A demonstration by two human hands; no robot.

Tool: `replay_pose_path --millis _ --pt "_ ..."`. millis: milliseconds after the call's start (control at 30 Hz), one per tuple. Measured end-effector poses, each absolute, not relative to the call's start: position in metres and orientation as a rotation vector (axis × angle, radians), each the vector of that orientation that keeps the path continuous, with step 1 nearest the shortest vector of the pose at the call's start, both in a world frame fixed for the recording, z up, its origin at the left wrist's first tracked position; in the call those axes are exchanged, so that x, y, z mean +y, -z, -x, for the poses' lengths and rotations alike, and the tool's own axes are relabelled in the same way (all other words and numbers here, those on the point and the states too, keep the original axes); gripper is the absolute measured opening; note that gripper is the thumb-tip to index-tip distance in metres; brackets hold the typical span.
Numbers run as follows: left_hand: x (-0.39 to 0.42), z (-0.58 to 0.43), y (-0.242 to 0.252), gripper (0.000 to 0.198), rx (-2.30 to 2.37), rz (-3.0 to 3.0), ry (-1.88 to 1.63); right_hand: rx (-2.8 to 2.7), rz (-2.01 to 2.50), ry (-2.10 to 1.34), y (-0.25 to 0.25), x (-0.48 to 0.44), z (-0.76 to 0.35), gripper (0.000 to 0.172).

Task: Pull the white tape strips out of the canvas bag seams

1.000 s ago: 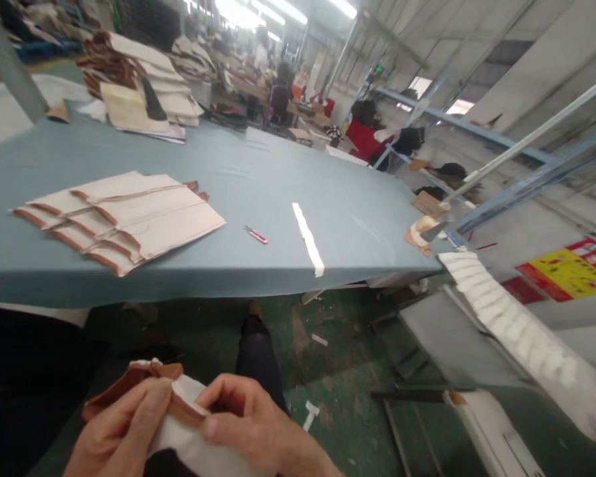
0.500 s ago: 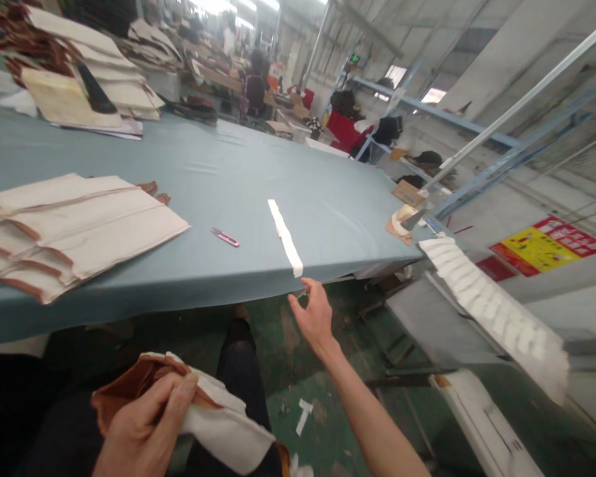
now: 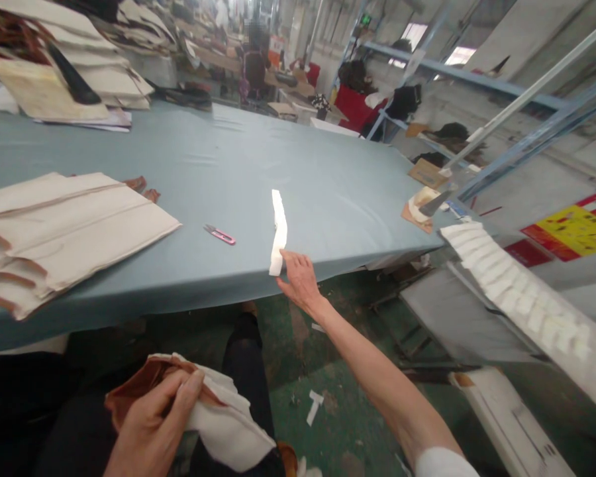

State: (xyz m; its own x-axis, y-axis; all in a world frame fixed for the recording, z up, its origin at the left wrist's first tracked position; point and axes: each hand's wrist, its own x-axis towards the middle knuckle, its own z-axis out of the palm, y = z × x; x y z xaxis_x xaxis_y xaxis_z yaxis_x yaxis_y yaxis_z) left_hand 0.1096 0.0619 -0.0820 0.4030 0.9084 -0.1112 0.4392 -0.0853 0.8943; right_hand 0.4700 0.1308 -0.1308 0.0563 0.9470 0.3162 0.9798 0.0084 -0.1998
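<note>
My left hand [image 3: 161, 411] is closed, thumb against fingers, on the edge of a brown-and-cream sewn piece [image 3: 228, 424] held low over my lap. At the near edge of the table, my right hand [image 3: 300, 278] reaches out with its fingers apart, the fingertips touching the lower end of a white strip [image 3: 279, 225]. The strip lies bent on the blue-green cloth, its near end by the table edge. Left of it lies a pair of pink thread snips [image 3: 220, 234].
Flat cream pieces with brown edging [image 3: 89, 218] overlap on the table's left. Behind them stands a tall stack of cream pieces [image 3: 99, 69]. A row of white strips [image 3: 526, 305] hangs over a board at right. White scraps [image 3: 314, 405] lie on the green floor.
My right hand has moved left and slightly up onto the strip's near end. That end has shifted left, so the strip now bends. My left hand keeps its hold on the sewn piece.
</note>
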Motion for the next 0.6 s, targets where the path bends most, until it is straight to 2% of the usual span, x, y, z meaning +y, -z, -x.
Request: replay_pose_path --millis 167,367,600 --pt "0.069 -0.126 0.072 0.053 1.170 -1.690 -0.641 -2.003 1.920 0.099 0.133 0.137 -0.440 0.068" --pt "0.072 -0.127 0.077 0.052 1.165 -1.603 -0.615 -1.830 2.074 0.122 0.122 0.160 -0.466 0.053" --pt "0.084 -0.128 0.074 0.052 1.166 -1.628 -0.637 -1.692 2.211 0.084 0.120 0.236 -0.474 0.059"
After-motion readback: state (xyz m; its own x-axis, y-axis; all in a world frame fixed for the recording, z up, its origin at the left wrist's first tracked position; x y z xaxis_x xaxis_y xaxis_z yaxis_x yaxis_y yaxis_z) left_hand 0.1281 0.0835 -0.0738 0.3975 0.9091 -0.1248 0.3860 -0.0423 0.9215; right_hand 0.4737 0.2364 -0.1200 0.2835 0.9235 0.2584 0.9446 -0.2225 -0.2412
